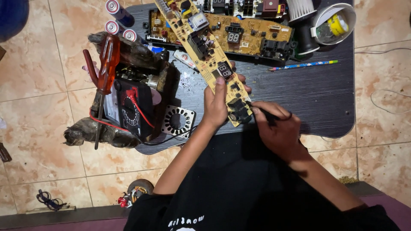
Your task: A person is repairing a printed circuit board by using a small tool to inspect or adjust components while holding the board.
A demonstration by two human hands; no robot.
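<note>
My left hand (216, 105) grips a long, narrow yellow circuit board (205, 51) near its lower end, thumb lying on top beside a small digit display. The board runs diagonally from the top centre down to my hands. My right hand (276, 126) is closed on a thin black tool (266, 114) whose tip touches black components at the board's lower end. Both hands hover over the near edge of a dark grey low table (308, 94).
A second, wider circuit board (248, 36) lies at the table's back. A worn tool bag (128, 90) at left holds a black multimeter, red lead and orange-handled screwdriver (107, 64). Batteries (117, 13), a metal fan grille (177, 121), a blue pencil (304, 65) and a white cup (336, 21) are around.
</note>
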